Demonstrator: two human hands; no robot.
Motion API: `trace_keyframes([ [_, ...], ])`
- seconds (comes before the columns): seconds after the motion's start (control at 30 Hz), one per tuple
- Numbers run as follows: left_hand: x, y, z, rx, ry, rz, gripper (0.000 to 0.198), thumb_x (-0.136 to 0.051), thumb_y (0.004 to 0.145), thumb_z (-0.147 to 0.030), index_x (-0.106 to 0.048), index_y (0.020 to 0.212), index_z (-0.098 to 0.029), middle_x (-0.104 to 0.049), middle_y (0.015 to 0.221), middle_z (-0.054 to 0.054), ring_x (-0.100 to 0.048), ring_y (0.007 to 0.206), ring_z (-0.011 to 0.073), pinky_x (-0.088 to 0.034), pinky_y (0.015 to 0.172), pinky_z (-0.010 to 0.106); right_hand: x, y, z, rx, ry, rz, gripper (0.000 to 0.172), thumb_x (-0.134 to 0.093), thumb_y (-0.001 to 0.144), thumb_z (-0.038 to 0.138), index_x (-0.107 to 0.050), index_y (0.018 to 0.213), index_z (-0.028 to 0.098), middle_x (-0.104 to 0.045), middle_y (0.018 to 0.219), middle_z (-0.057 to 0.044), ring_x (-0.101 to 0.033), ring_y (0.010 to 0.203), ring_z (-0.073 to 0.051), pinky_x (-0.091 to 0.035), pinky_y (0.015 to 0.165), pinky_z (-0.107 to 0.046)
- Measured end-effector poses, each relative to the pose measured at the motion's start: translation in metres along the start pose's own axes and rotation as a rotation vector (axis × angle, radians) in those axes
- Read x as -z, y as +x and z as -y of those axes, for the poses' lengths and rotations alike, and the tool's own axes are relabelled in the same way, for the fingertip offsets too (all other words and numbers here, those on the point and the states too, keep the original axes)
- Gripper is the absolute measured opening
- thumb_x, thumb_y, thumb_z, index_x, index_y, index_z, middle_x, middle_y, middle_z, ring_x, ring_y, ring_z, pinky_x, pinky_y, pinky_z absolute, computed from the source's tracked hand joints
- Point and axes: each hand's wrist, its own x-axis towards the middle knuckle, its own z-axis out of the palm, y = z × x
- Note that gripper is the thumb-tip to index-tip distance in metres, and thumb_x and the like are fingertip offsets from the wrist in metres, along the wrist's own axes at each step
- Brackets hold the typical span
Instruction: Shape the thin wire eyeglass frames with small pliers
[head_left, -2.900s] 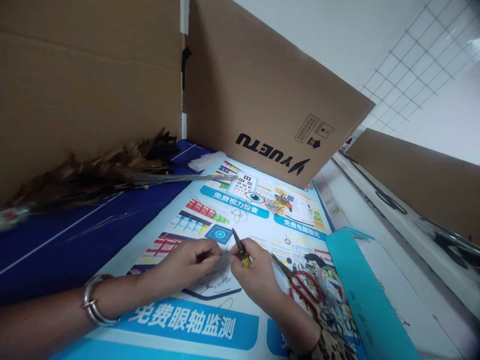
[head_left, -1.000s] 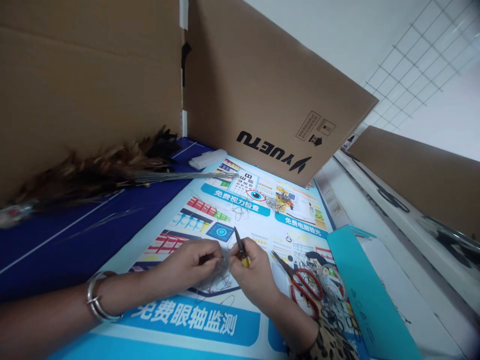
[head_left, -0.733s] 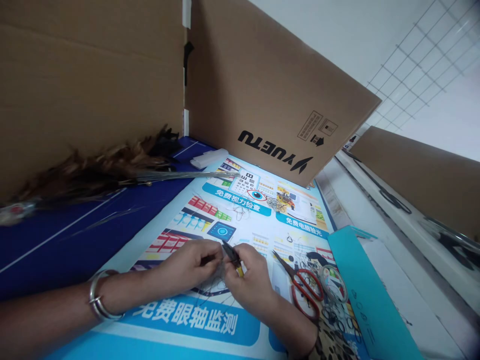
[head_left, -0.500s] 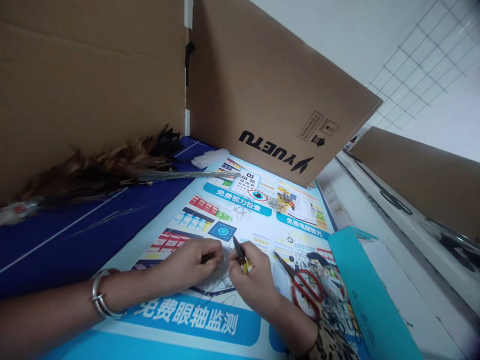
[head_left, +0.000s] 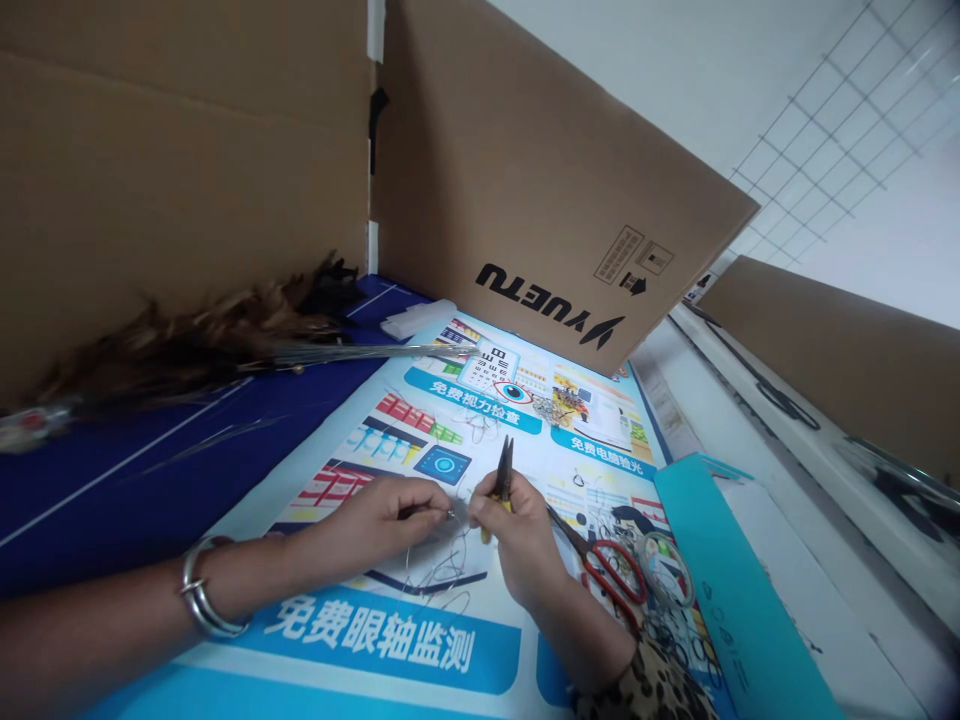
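My left hand [head_left: 401, 518] is closed in a pinch over the poster. A thin wire [head_left: 463, 540] runs at its fingertips, its end hard to make out. Beside it, my right hand [head_left: 517, 535] is wrapped round pliers [head_left: 505, 472] with dark jaws and yellow handles. The jaws point up and away, apart from the left fingertips. Both hands are close together with a small gap. Loose curled wire [head_left: 435, 578] lies on the poster below them. Red-handled scissors [head_left: 615, 575] rest right of my right hand.
Tangled wire loops [head_left: 679, 630] and a round spool [head_left: 667, 568] lie by a turquoise box [head_left: 750, 590]. A bundle of straight wires [head_left: 375, 351] and brown feathers [head_left: 202, 340] lie at left. Cardboard panels [head_left: 547, 190] stand behind the poster [head_left: 360, 625].
My right hand has turned the pliers, so the jaws now point upward instead of toward the upper left, and has shifted slightly right. My left hand has barely moved.
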Motion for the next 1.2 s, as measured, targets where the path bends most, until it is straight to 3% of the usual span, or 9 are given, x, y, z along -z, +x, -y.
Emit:
trace_keyframes([
  [0.27, 0.0013, 0.0014, -0.0037, 0.024, -0.05, 0.007, 0.017, -0.046, 0.079, -0.02, -0.051, 0.064, -0.016, -0.046, 0.061, -0.003, -0.044, 0.06, 0.0117, -0.033, 0.055, 0.022, 0.0029, 0.0004, -0.0047, 0.004, 0.15, 0.063, 0.011, -0.062, 0.075, 0.021, -0.055, 0.083, 0.018, -0.059, 0.068, 0.001, -0.052, 0.064, -0.011, -0.039, 0.061, -0.023],
  [0.5, 0.0025, 0.0021, 0.0035, 0.015, -0.098, 0.013, 0.016, -0.045, 0.082, -0.023, -0.058, 0.075, -0.016, -0.054, 0.07, 0.0, -0.049, 0.067, 0.014, -0.037, 0.06, 0.024, 0.0068, 0.0013, -0.0095, -0.003, 0.158, 0.116, 0.016, -0.065, 0.075, 0.023, -0.057, 0.087, 0.018, -0.065, 0.079, -0.003, -0.056, 0.067, -0.013, -0.038, 0.058, -0.023],
  [0.6, 0.0033, 0.0022, 0.0039, 0.003, -0.113, 0.012, 0.017, -0.045, 0.083, -0.023, -0.06, 0.079, -0.016, -0.057, 0.073, 0.001, -0.051, 0.07, 0.0148, -0.039, 0.062, 0.025, 0.0077, 0.0019, -0.0091, 0.006, 0.145, 0.121, 0.015, -0.065, 0.076, 0.023, -0.057, 0.088, 0.018, -0.066, 0.08, -0.003, -0.056, 0.068, -0.013, -0.038, 0.059, -0.023],
  [0.77, 0.0024, 0.0015, 0.0016, -0.043, 0.021, -0.034, 0.016, -0.046, 0.08, -0.018, -0.053, 0.067, -0.016, -0.05, 0.064, -0.002, -0.047, 0.061, 0.0122, -0.036, 0.057, 0.022, 0.0069, 0.0006, -0.0079, 0.073, 0.045, 0.076, 0.013, -0.067, 0.075, 0.023, -0.059, 0.085, 0.017, -0.062, 0.076, 0.0, -0.053, 0.068, -0.012, -0.039, 0.063, -0.024],
  [0.93, 0.0003, 0.0005, 0.003, -0.104, 0.144, -0.002, 0.017, -0.043, 0.079, -0.013, -0.051, 0.064, -0.016, -0.047, 0.059, -0.003, -0.044, 0.056, 0.0108, -0.033, 0.054, 0.021, 0.0051, -0.0032, -0.0064, 0.078, 0.001, 0.076, 0.017, -0.07, 0.073, 0.026, -0.06, 0.085, 0.018, -0.06, 0.075, 0.001, -0.052, 0.068, -0.011, -0.04, 0.064, -0.024],
  [1.2, 0.001, 0.0011, 0.0045, -0.066, 0.05, -0.027, 0.017, -0.043, 0.079, -0.012, -0.058, 0.071, -0.015, -0.053, 0.064, -0.002, -0.049, 0.061, 0.0119, -0.037, 0.056, 0.022, 0.0073, -0.0012, -0.005, 0.087, -0.037, 0.135, 0.016, -0.064, 0.079, 0.03, -0.059, 0.089, 0.018, -0.063, 0.081, -0.002, -0.056, 0.073, -0.014, -0.042, 0.068, -0.026],
])
